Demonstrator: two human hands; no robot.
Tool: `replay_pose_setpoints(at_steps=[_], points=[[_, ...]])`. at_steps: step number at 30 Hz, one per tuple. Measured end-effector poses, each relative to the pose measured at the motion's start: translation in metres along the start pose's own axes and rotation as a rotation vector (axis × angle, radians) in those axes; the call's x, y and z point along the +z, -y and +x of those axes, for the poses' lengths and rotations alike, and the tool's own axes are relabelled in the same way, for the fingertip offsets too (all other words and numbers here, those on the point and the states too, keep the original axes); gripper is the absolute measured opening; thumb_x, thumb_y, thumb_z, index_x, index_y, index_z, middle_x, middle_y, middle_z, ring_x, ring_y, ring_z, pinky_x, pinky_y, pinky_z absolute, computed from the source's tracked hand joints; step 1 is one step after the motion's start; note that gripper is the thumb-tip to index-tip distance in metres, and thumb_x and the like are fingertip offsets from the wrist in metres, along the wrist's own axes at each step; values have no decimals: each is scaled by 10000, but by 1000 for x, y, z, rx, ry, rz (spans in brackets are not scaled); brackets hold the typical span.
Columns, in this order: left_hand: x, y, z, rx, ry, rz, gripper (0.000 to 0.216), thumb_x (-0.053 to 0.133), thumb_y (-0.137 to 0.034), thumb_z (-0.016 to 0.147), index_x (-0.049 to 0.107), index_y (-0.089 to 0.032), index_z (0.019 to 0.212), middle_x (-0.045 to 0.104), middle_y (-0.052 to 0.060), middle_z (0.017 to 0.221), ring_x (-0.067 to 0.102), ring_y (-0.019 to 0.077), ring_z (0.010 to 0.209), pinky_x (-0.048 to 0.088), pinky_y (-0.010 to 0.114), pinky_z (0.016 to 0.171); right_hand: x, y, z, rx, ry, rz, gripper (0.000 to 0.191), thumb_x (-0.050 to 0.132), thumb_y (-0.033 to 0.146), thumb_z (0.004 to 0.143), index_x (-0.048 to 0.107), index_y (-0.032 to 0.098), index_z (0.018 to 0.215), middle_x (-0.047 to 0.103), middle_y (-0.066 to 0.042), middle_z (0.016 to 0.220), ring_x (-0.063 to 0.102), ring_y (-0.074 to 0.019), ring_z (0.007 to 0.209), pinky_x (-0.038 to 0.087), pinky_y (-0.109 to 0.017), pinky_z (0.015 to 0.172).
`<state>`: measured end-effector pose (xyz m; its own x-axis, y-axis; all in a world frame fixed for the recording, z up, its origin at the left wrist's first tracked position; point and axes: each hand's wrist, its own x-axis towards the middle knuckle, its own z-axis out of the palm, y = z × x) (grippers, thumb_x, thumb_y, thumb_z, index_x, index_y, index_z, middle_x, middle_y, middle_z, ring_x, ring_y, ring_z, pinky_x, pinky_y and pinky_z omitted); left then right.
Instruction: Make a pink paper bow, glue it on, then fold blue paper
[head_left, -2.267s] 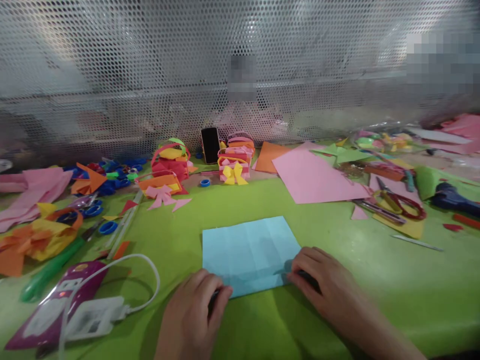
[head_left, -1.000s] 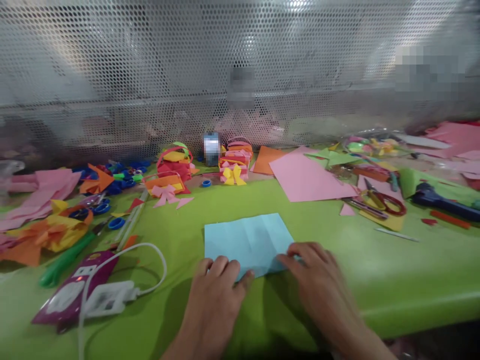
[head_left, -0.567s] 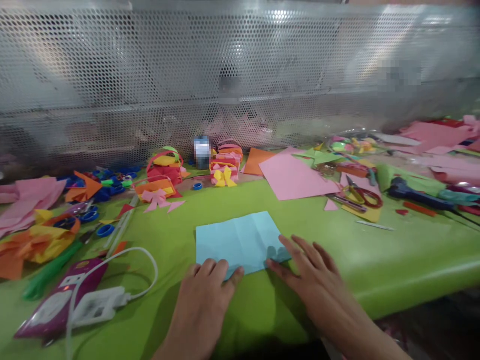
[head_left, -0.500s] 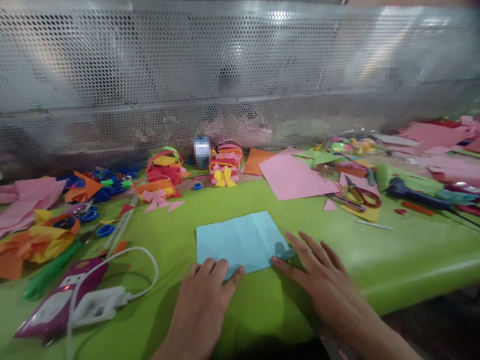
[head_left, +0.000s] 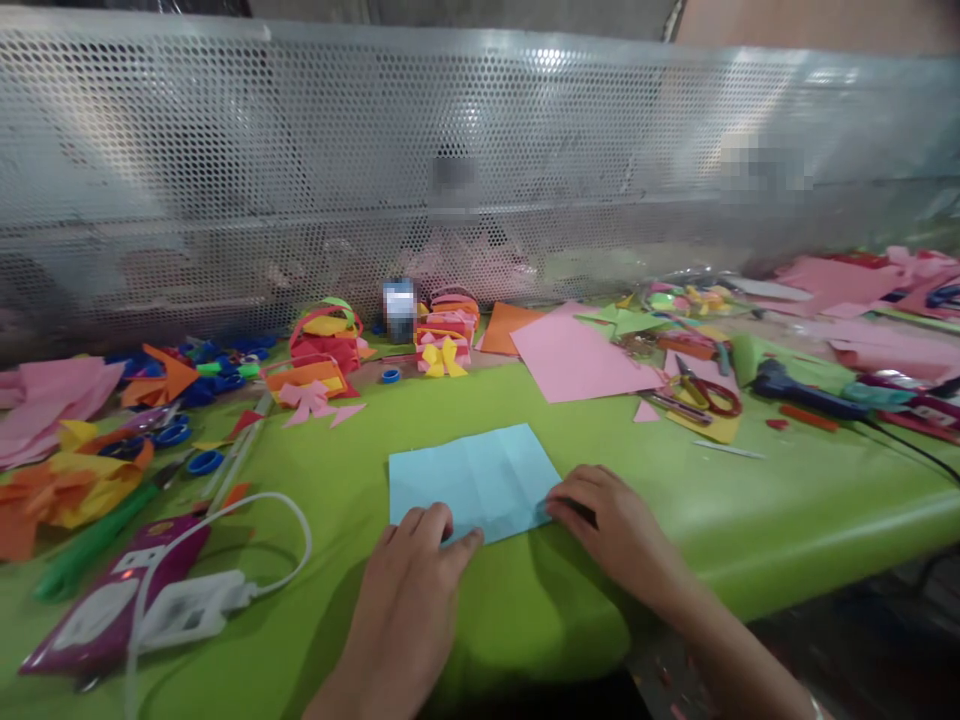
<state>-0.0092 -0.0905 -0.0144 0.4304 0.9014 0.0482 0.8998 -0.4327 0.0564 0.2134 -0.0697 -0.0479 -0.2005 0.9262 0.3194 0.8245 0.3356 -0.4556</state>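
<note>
A light blue sheet of paper (head_left: 472,475) with upright crease lines lies on the green table cover (head_left: 525,610). My left hand (head_left: 409,580) rests on its near left edge, fingers curled and thumb at the bottom edge, holding the paper down. At the near right corner my right hand (head_left: 611,525) pinches the sheet between thumb and fingers. The fingertips hide both near corners of the paper.
Beyond the sheet lie pink paper (head_left: 577,352), scissors (head_left: 709,390) and a dark blue glue gun (head_left: 806,388). Small paper bags (head_left: 319,355) stand at the back. A purple power strip (head_left: 120,590) with a white charger (head_left: 191,608) is at left, before a perforated metal panel (head_left: 337,150).
My right hand has closed from spread fingers into a pinch on the paper's near right corner. The left hand stays in place on the sheet. The view has tilted up slightly.
</note>
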Motion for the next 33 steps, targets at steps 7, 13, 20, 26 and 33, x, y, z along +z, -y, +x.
replay_pose_setpoints(at_steps=[7, 13, 20, 26, 33], points=[[-2, 1, 1, -61, 111, -43, 374, 424, -117, 856, 638, -314, 1091, 586, 37, 929, 550, 195, 867, 450, 333, 740, 8, -5, 3, 131, 22, -20, 93, 560, 166, 781, 554, 193, 692, 597, -14, 681, 555, -172, 655, 395, -269, 573], [-7, -8, -6, -2, 87, -21, 442, 526, -408, 819, 570, -219, 1216, 586, 128, 1125, 537, 314, 1004, 479, 467, 766, 6, -8, -1, -22, -62, -78, 185, 473, 96, 822, 632, 189, 801, 570, -63, 825, 554, -184, 764, 455, -297, 661], [-1, -26, -8, 14, 21, 16, 755, 560, -703, 634, 521, -283, 1260, 615, 100, 1056, 543, 326, 918, 469, 494, 687, 9, 21, -12, -374, -58, -348, 291, 515, 139, 834, 653, 233, 1073, 614, -97, 1126, 529, -255, 1051, 468, -374, 820], [7, -26, -10, 17, -16, 17, 854, 638, -688, 557, 481, -290, 1296, 613, 89, 1080, 534, 300, 922, 450, 452, 725, 7, 13, -27, -374, -23, -479, 350, 477, 175, 838, 616, 258, 1148, 530, -25, 1326, 431, -272, 1237, 390, -463, 971], [4, -23, -8, 9, 5, 2, 831, 617, -698, 568, 486, -310, 1292, 621, 85, 1075, 533, 300, 917, 435, 451, 718, -14, -30, -52, -189, -88, -665, 593, 332, -71, 703, 621, 194, 1148, 548, -95, 1300, 455, -308, 1229, 460, -507, 907]])
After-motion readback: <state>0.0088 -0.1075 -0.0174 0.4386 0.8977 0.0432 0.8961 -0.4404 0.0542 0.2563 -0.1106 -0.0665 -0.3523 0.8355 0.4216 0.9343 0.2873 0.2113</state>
